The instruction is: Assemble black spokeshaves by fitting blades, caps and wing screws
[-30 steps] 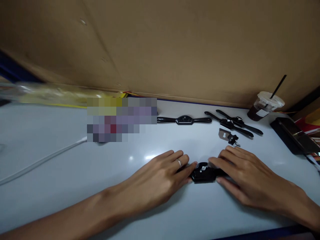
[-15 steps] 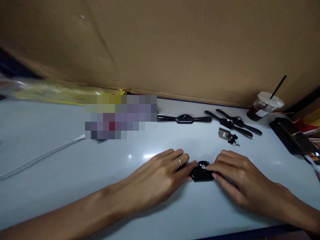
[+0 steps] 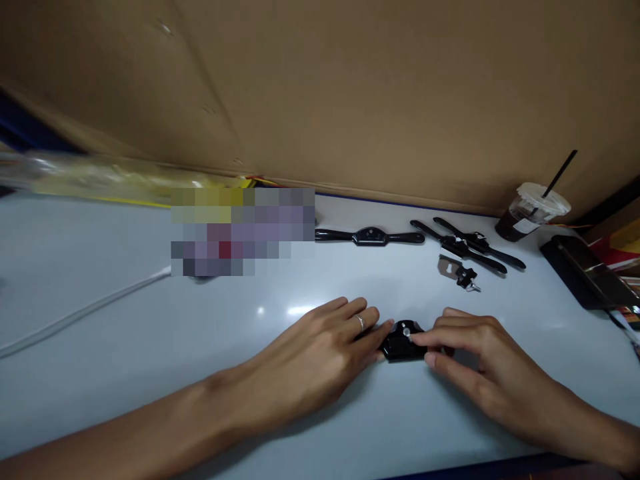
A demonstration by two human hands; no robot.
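Note:
A black metal spokeshave [image 3: 404, 348] lies on the white table in front of me, its two handles hidden under my hands. My left hand [image 3: 334, 343], with a ring on one finger, is closed over its left handle and keeps it against the table. From the other side, my right hand [image 3: 483, 353] has its index fingertip at the small silver screw [image 3: 407, 333] on the body. The right thumb is at the body's lower right edge, and the other fingers are bent.
Farther back lie another spokeshave [image 3: 370, 236] and two crossed ones [image 3: 463, 247]. Nearby are a blade with a black cap and screw [image 3: 459, 273]. A drink cup with straw [image 3: 527, 212], a dark phone-like device [image 3: 590, 273], a white cable [image 3: 90, 310] and a pixelated patch surround them.
My right hand's fingers have lifted and spread a little, with the index finger still at the screw. My left hand and the spokeshave have stayed in place.

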